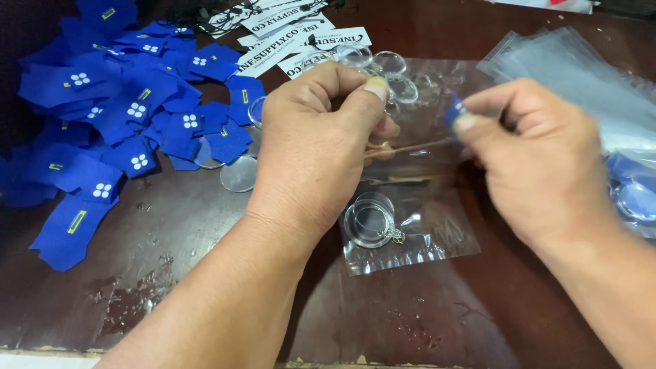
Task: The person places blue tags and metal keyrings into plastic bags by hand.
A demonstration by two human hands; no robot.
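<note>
Looking down through the head camera, I see two bare hands meeting above a dark brown table. My left hand is curled into a loose fist, thumb pressed toward the fingers, apparently pinching something small between them; the hand itself hides that thing, so I cannot tell what it is. My right hand is blurred with motion. Its thumb and forefinger are closed narrowly on a small blue piece, lifted just off the table and near the left hand's fingertips. A thin brownish strand runs between the two hands; whether it is thread, cord or a stick I cannot make out.

Beneath the hands lies a clear plastic bag, flat on the table, with a round clear case and a small metal ring inside it, probably kept there so it stays together. More clear round cases cluster just beyond the left hand, partly hidden by it. A heap of blue fabric pieces with small white and yellow marks spreads over the left of the table, within easy reach. White printed cards lie at the top, and a stack of clear sleeves sits at the right, cut off by the edge.
</note>
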